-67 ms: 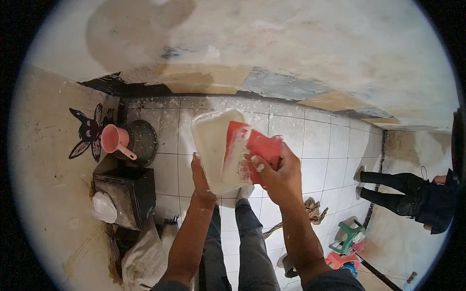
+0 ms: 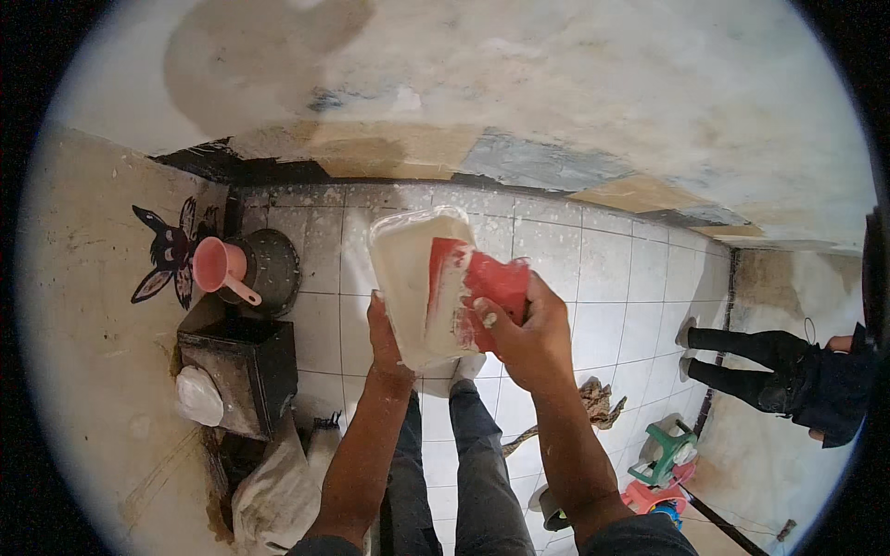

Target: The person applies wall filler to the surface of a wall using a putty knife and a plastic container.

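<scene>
A pale rectangular tub with creamy white filler in it is held up in front of me. My left hand grips its near left side, most fingers hidden beneath it. In my right hand is a red plastic scraper, the thumb pressed on its face. White filler coats the scraper's left part, which lies over the right side of the tub. A dab of filler sticks to my right thumb. Where exactly the scraper touches the tub, I cannot tell.
Ahead stands a patchy, stained wall. At left are a pink dipper on a dark round container, a black box and a pale sack. A crumpled cloth, a green stool and another person are at right.
My right hand and the scraper have shifted slightly left and down. The tub has moved very little in my left hand.
</scene>
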`<action>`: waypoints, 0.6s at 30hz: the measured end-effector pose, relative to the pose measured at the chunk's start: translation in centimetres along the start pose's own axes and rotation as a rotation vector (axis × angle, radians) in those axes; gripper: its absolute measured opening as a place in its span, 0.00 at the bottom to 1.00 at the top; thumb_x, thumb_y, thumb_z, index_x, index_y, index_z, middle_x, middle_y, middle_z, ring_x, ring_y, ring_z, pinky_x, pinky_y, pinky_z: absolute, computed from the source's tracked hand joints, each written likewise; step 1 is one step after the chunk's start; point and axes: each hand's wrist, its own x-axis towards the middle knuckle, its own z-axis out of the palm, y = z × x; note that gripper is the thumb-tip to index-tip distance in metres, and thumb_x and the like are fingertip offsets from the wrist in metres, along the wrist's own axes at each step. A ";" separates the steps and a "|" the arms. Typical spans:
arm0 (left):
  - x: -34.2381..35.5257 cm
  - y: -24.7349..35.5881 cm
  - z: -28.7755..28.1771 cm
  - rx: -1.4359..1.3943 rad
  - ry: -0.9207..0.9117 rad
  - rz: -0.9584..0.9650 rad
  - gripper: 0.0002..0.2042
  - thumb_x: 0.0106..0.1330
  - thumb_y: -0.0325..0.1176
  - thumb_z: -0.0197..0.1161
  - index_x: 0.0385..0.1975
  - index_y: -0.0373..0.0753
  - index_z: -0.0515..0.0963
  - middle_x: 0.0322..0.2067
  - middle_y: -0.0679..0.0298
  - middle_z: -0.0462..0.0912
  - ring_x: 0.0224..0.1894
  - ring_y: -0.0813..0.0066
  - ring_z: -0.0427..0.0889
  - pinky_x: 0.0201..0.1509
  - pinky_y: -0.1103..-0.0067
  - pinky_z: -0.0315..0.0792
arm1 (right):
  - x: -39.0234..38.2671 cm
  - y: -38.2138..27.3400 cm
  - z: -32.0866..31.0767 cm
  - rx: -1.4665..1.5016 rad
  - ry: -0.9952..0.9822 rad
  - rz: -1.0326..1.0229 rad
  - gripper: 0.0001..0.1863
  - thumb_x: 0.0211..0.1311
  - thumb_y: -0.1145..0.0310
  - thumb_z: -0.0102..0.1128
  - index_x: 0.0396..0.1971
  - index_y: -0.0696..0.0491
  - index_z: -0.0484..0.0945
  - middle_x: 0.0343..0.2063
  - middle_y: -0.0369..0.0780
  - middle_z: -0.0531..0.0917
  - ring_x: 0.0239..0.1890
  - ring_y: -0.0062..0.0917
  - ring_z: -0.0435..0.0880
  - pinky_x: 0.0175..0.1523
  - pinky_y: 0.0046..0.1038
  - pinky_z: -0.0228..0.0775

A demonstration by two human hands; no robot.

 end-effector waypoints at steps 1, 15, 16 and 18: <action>0.1 -0.2 0.4 -0.033 -0.059 -0.013 0.39 0.66 0.65 0.47 0.67 0.39 0.61 0.60 0.55 0.72 0.60 0.59 0.74 0.63 0.62 0.71 | 0.2 0.0 0.3 -0.002 -0.001 0.001 0.15 0.58 0.69 0.64 0.43 0.60 0.75 0.31 0.43 0.84 0.33 0.26 0.83 0.42 0.27 0.75; -0.1 -0.5 -0.3 0.173 0.076 -0.136 0.42 0.62 0.68 0.52 0.66 0.39 0.61 0.56 0.53 0.74 0.56 0.56 0.77 0.59 0.60 0.73 | 2.3 1.3 0.5 0.056 -0.227 0.006 0.15 0.62 0.71 0.62 0.48 0.59 0.77 0.36 0.44 0.85 0.36 0.26 0.83 0.45 0.28 0.75; -0.1 -0.4 0.0 0.169 0.031 -0.107 0.40 0.65 0.66 0.48 0.66 0.39 0.61 0.58 0.54 0.73 0.57 0.57 0.76 0.61 0.61 0.73 | 2.2 1.2 0.1 0.058 -0.226 0.006 0.15 0.62 0.71 0.62 0.48 0.59 0.77 0.36 0.44 0.85 0.36 0.26 0.83 0.45 0.28 0.75; 0.1 -0.3 -0.1 0.162 -0.022 -0.084 0.38 0.68 0.64 0.45 0.67 0.39 0.60 0.59 0.54 0.73 0.59 0.58 0.76 0.63 0.61 0.72 | 2.0 0.6 -1.0 0.348 -0.218 0.116 0.13 0.64 0.72 0.60 0.48 0.58 0.78 0.37 0.39 0.85 0.38 0.20 0.82 0.44 0.24 0.75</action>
